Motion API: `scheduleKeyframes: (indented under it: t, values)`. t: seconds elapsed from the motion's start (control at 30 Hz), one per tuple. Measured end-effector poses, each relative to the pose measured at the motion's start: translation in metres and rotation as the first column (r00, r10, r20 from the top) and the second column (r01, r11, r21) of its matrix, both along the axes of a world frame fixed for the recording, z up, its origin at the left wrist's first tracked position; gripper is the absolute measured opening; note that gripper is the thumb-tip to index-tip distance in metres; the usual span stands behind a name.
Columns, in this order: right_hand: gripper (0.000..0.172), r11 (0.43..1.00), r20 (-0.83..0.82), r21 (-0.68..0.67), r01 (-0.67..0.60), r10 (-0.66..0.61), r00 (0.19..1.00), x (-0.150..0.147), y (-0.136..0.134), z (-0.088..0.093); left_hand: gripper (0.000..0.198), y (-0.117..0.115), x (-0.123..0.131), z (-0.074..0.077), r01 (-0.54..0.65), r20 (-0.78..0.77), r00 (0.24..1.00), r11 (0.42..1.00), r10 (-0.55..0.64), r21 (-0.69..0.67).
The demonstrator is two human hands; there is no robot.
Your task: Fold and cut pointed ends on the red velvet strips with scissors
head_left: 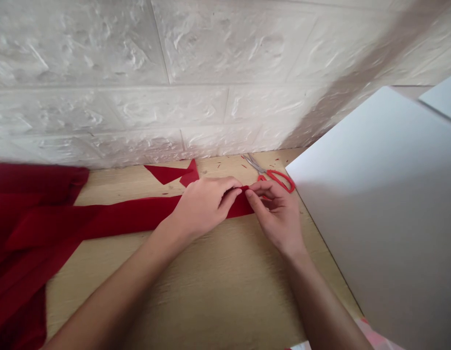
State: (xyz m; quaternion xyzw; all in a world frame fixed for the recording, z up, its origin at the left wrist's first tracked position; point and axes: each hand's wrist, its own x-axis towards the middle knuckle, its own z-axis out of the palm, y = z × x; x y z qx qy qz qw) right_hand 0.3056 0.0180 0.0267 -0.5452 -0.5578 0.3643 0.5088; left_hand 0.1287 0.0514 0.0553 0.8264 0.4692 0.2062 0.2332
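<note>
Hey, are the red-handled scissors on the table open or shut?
Shut, it seems: the scissors lie with their steel blades together in one narrow point, just past the right hand.

we see bright, even light; a broad diagonal shadow crosses the white brick wall (167, 82), the white board (378, 218) darkens toward its bottom, and the frame's edges stretch and blur slightly.

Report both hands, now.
Left hand: closed, fingers pinching the red strip.
Right hand: closed, fingers pinching the same strip.
</note>
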Motion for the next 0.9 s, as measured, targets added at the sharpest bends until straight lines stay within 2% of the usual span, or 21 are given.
scheduleKeyframes:
  t: [0.33,0.6,0.9]
  values:
    - [0.011,0.999,0.033,-0.021,0.025,-0.025,0.999,-0.0011,-0.0015,0.0023,0.029,-0.0008,0.0024,0.0017,-0.014,0.001,1.0,1.0,0.014,0.014]
    - [0.014,0.999,0.042,-0.052,-0.012,0.014,0.999,0.0001,-0.0014,0.0019,0.028,-0.0019,0.004,0.002,-0.016,0.025,1.0,1.0,0.017,-0.026]
    - [0.012,1.0,0.057,-0.006,0.024,-0.023,0.998,-0.0009,-0.0033,0.0058,0.028,-0.0033,0.0051,0.0008,-0.01,0.056,0.998,1.0,0.011,-0.022]
